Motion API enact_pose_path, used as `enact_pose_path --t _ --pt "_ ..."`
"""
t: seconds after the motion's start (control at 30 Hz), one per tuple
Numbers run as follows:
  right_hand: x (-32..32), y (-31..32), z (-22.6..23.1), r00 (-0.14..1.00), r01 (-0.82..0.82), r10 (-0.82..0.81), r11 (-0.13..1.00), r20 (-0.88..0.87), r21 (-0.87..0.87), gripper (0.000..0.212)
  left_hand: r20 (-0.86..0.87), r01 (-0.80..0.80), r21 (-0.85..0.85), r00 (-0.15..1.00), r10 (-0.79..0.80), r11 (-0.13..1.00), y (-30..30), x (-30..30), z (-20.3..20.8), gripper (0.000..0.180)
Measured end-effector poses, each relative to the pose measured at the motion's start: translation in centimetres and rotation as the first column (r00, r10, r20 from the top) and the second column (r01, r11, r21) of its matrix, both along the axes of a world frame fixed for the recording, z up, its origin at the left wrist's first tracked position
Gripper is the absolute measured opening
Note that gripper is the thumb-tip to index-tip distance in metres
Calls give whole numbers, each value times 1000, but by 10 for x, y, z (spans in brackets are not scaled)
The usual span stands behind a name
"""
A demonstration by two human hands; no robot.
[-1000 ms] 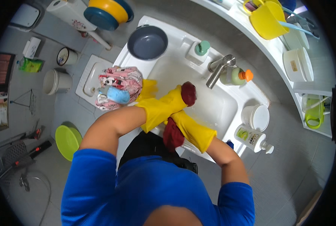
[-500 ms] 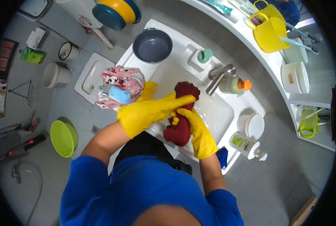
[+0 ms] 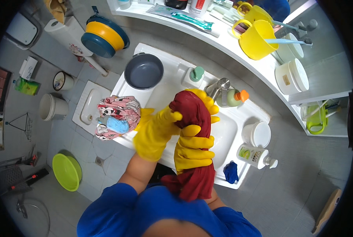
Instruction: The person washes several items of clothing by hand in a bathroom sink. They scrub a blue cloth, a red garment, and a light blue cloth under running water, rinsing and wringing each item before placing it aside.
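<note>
A dark red cloth (image 3: 193, 112), bunched and twisted, hangs over the near side of the white sink (image 3: 224, 126). My left hand (image 3: 160, 126), in a yellow rubber glove, is closed round its upper end, some fingers showing beyond the far side. Lower down, my right hand (image 3: 194, 149), gloved the same way, wraps its fingers round the cloth's middle. The loose lower end (image 3: 192, 183) drops towards my blue shirt. Just beyond the cloth stands the metal tap (image 3: 219, 87), partly hidden.
A grey basin (image 3: 144, 71) sits on the sink's far left corner, with pink patterned fabric (image 3: 119, 114) nearer. Soap bottles (image 3: 232, 97), a white tub (image 3: 256, 133), a lotion bottle (image 3: 255, 156) and a blue cloth (image 3: 231, 172) line the right side. A shelf (image 3: 224, 43) curves above.
The red cloth has come up and nearer to me from over the basin. My right hand has changed its grip to wrap round the middle, and my view has shifted.
</note>
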State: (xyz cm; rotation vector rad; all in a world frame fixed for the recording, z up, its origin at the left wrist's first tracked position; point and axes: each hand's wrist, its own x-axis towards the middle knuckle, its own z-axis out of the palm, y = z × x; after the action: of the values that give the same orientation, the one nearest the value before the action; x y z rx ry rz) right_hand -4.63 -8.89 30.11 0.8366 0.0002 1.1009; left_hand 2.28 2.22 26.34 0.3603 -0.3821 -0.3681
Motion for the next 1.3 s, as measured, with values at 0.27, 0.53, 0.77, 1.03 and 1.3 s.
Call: enact_pose_path --t 0.27,0.53,0.77,1.03,1.3 --pt "18 -31 60 917 61 360 301 172 -952 46 -537 221 446 841 62 867 29 -4 26 37" --pt "11 -23 -125 740 456 545 27 396 -890 28 140 -134 954 990 2 -270 -9 3 -70 44" --pt "13 14 -138 669 685 712 -478 215 -550 28 -72 190 953 897 436 -234 4 -2 -166 53" --pt "17 -60 -58 939 141 297 126 173 -982 42 -647 292 389 762 33 874 27 9 -78 65" --pt "5 -8 -20 985 103 -116 990 131 100 60 -42 132 -321 987 -153 938 -15 0 7 42"
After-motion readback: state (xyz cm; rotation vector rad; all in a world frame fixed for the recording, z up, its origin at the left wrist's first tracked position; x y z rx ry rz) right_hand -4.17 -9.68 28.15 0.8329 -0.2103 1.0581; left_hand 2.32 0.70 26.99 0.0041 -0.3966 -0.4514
